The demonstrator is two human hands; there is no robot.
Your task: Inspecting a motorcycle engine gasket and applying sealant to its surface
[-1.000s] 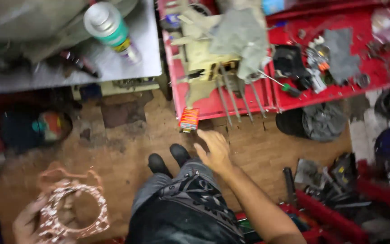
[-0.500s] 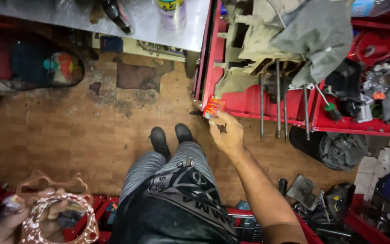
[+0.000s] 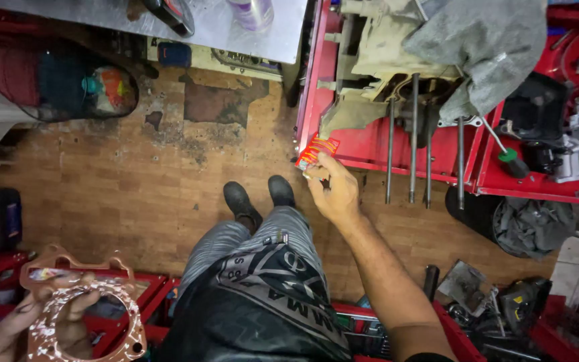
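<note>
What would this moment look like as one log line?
left hand: holds copper gasket | right hand: holds small red packet at red tray edge | engine block in tray

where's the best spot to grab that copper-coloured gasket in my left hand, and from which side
Probably the outer band of the copper-coloured gasket, from its lower left edge, where the left hand already grips it. It is a thin, flat sheet around a big round opening, so pinching the solid rim with the fingers seems less likely to bend it.
</note>
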